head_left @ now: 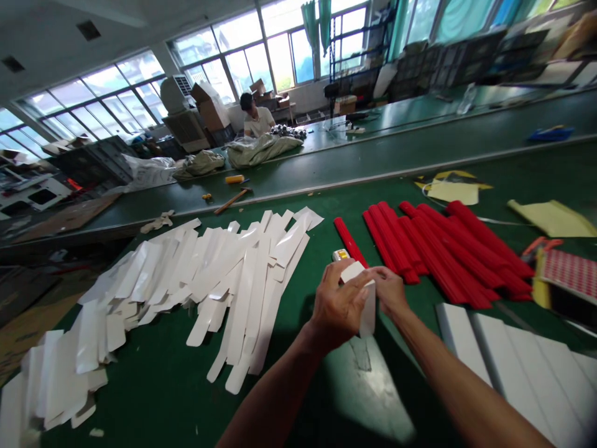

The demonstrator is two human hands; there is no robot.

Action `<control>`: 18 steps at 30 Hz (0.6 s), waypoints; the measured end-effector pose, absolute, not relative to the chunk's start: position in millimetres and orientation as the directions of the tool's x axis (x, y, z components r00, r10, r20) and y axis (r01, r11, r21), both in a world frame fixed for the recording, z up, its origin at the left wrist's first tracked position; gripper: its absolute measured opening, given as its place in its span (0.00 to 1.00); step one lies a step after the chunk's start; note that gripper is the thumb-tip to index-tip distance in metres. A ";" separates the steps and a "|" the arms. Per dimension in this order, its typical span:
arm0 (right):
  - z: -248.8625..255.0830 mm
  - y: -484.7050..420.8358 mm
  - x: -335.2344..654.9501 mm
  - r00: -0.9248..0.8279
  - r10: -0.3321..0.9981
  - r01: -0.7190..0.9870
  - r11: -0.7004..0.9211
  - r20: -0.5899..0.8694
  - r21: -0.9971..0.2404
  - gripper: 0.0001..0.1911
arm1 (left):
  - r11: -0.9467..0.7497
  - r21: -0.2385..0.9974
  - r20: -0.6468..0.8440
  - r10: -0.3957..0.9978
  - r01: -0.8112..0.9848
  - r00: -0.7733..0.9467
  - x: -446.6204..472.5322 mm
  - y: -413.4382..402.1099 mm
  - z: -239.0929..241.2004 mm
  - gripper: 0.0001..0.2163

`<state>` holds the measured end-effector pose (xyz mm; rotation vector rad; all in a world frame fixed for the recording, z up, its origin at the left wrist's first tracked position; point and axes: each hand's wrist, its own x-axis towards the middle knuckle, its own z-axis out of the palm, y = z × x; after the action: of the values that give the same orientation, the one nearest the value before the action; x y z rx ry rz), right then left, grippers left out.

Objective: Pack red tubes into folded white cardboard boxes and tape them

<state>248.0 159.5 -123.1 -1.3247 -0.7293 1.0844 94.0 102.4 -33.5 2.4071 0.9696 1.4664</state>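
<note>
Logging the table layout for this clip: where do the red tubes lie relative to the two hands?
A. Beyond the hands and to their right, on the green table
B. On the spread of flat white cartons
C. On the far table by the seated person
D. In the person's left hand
A: the red tubes lie side by side on the green table, beyond and right of the left hand and right hand, which hold a white carton.

1. Left hand point(338, 305): bare, no glove, ring or watch in view.
2. Right hand point(390, 291): bare as well, nothing worn on the wrist.
3. Both forearms are uncovered; no sleeve reaches into view.
</note>
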 end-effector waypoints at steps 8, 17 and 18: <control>-2.3 73.9 279.7 0.227 0.971 -0.310 0.150 0.081 -0.939 0.15 | -0.739 0.478 0.721 0.639 0.475 0.267 127.3 101.4 -31.6 0.32; 4.2 52.1 265.3 0.237 0.963 0.027 0.123 0.125 -0.992 0.13 | -0.692 0.520 0.683 0.689 0.500 0.243 136.4 82.7 -34.0 0.33; 4.2 52.7 264.3 0.247 0.962 0.046 0.112 0.120 -0.993 0.13 | -0.687 0.520 0.681 0.692 0.507 0.238 137.0 82.0 -34.6 0.33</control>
<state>264.3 52.7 4.2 -1.2540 -1.0979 0.9238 137.0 82.0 -34.6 2.3150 1.1378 1.4321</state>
